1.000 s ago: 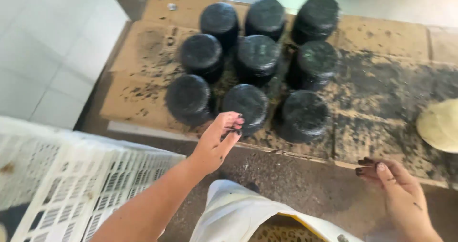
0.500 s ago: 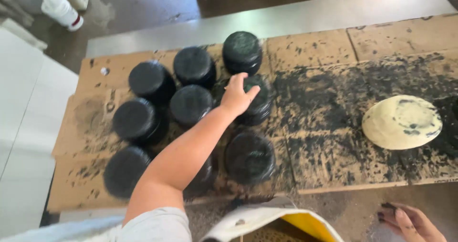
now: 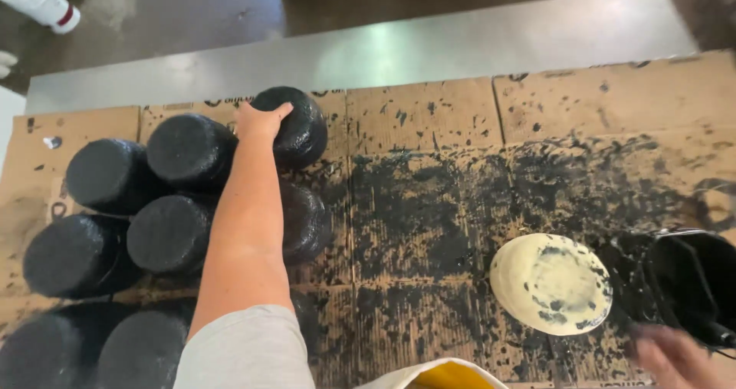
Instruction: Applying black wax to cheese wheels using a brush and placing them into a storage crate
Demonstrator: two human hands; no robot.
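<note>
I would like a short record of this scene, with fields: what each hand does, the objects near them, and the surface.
left hand: rests on the farthest black round block, fingers over its top edge
right hand: blurred at the lower right, near the black bucket; whether it holds anything cannot be told
other blocks: several black round blocks grouped at the left
pale disc: lies flat, smeared with black, beside the bucket
surface: cardboard sheets stained black, on a metal table
</note>
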